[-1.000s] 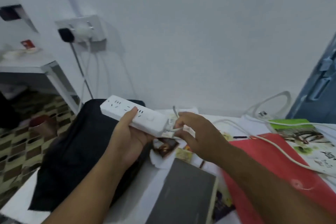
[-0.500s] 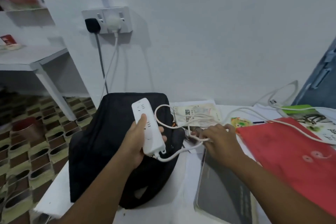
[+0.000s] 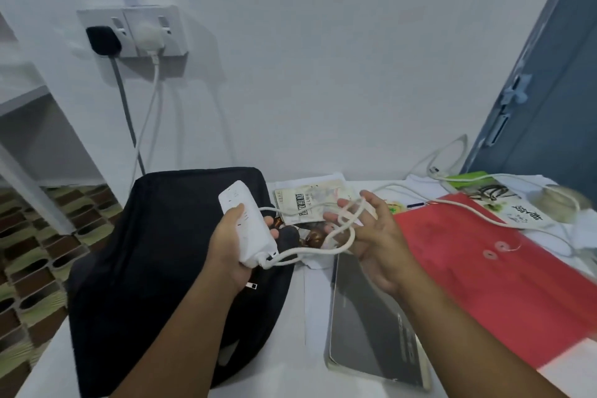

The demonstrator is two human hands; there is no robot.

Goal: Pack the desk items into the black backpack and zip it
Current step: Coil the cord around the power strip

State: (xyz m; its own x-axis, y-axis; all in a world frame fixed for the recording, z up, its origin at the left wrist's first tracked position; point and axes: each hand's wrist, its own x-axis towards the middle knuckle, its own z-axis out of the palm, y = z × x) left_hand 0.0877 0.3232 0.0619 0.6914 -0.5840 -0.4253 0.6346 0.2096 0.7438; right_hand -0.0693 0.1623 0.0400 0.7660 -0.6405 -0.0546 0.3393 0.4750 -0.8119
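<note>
I stand at a white desk [image 3: 297, 362] pushed against a pale wall, where a double wall socket [image 3: 132, 31] carries a black plug and a white plug, their cords hanging down behind the desk. To my left a white shelf and a patterned brown-and-green floor [image 3: 35, 236] show; to my right is a blue-grey door [image 3: 549, 113].

The black backpack [image 3: 155, 268] lies flat on the left end of the desk. Over it, my left hand [image 3: 235, 249] has a full grip on the white power strip [image 3: 247, 223], thumb on its socket face and fingers curled round the far side. The strip's long axis runs away from me, tilted a little leftward, its free end pointing at the wall and its cord end toward me.

The white cord [image 3: 323, 244] leaves that near end, sags, and loops round the spread fingers of my right hand [image 3: 371, 236], held palm-left above the desk; this grip is loose, fingers only partly bent round the loops. The cord goes on rightward over a red folder [image 3: 484, 268]. A grey notebook [image 3: 371, 326] lies under my right wrist, and a printed packet [image 3: 307, 203] lies near the wall.
</note>
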